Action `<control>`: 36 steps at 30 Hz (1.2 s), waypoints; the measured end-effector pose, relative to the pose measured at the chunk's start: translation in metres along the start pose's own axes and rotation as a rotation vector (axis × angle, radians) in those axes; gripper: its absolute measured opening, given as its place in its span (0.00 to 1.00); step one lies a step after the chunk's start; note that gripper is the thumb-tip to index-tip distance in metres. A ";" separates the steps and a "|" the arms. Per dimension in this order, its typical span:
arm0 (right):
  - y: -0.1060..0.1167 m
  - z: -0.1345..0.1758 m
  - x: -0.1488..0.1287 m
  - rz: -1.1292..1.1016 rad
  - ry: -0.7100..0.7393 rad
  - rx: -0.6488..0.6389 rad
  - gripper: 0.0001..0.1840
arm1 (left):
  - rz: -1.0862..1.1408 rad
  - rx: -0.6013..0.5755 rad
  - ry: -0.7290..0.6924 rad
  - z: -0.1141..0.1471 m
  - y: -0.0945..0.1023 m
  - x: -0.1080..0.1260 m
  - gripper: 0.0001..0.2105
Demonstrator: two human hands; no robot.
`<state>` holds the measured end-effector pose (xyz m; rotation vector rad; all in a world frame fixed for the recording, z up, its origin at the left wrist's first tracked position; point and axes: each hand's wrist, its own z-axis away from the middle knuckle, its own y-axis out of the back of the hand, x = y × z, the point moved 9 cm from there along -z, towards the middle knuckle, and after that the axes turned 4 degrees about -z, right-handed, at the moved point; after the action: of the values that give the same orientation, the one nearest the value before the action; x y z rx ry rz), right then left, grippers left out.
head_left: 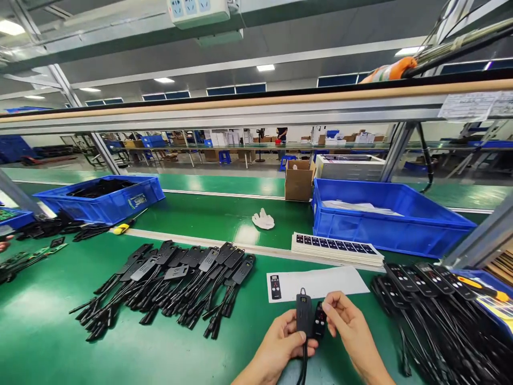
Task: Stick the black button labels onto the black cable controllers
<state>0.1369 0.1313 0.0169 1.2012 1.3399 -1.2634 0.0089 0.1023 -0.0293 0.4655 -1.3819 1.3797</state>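
Observation:
My left hand (276,342) is closed around a black controller (303,315) with a small display window, a wire loop at its top and cables hanging below. Just right of it, my right hand (348,323) pinches a black label sticker (319,321) printed with button marks. The sticker sits beside the controller; whether they touch is hard to tell. Beyond both hands lies a white backing sheet (316,284) with a single label (274,287) at its left end. A pile of black controllers with cables (192,272) spreads to the left on the green table.
Labelled controllers (425,283) are heaped at the right. A stack of label sheets (336,248) stands before a blue bin (385,224). Another blue bin (116,200), a yellow-handled screwdriver (121,229) and a white glove (263,219) lie farther back. At far left, another person's hand (5,243) shows.

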 end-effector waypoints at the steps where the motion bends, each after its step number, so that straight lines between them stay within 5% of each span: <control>1: -0.001 0.000 0.001 0.014 -0.006 0.000 0.19 | -0.009 -0.014 0.009 0.003 -0.004 0.002 0.21; 36: -0.006 0.002 0.005 0.056 -0.021 0.064 0.19 | -0.095 -0.038 0.057 0.010 -0.016 0.002 0.26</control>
<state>0.1304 0.1293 0.0121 1.2578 1.2505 -1.2836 0.0183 0.0907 -0.0172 0.4581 -1.3209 1.2785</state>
